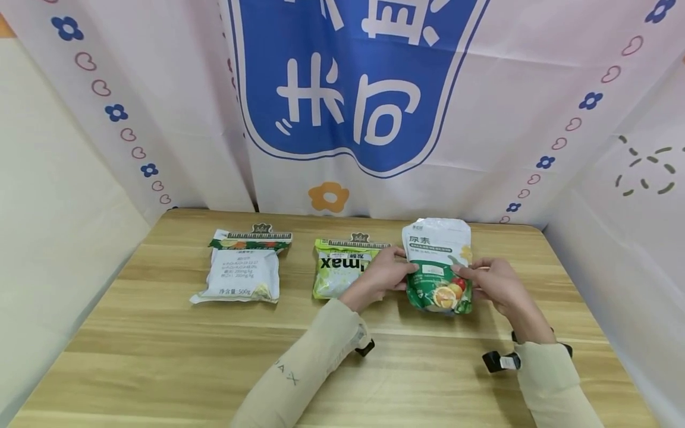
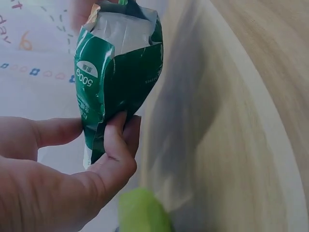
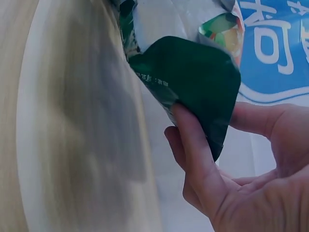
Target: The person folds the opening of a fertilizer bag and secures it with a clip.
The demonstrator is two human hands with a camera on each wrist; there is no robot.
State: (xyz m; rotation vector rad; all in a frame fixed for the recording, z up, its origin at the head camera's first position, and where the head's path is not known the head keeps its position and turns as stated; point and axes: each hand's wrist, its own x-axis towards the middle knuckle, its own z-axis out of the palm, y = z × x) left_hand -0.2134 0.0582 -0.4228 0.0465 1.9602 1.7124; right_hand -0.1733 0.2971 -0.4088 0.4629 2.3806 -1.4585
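Both hands hold a green and white pouch (image 1: 436, 267) with fruit and vegetables printed on it, near the back right of the table. My left hand (image 1: 386, 273) pinches its left edge, thumb on the front and fingers behind. On the opposite edge, my right hand (image 1: 493, 282) grips it the same way. The left wrist view has the pouch's green gusset (image 2: 130, 77) facing the camera, above the table surface. In the right wrist view, the thumb and fingers pinch the green side panel (image 3: 193, 82).
Left of the pouch lies a lime-green bag (image 1: 342, 270) closed with a dark clip (image 1: 360, 239). Farther left is a white bag (image 1: 243, 273) with another clip (image 1: 260, 230) on its top. A printed cloth (image 1: 342, 178) hangs behind the wooden table (image 1: 176, 351).
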